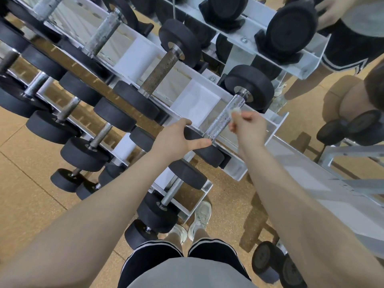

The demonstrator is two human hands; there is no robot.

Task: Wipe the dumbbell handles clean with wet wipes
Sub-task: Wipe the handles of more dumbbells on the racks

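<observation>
A dumbbell with black round ends and a shiny knurled handle (225,117) lies at the right end of the white rack's top tier (195,100). My right hand (248,126) pinches a small crumpled wet wipe (235,110) against the right side of that handle. My left hand (178,138) is spread over the dumbbell's near black end (209,153), thumb and fingers curved around it. A second dumbbell handle (161,74) lies on the same tier to the left.
Several more dumbbells fill the lower tiers at left and below. A mirror behind the rack shows the reflection of a person's legs and hands at top right. A grey metal bench frame (342,183) stands at right. Loose dumbbells (276,265) sit on the cork-coloured floor.
</observation>
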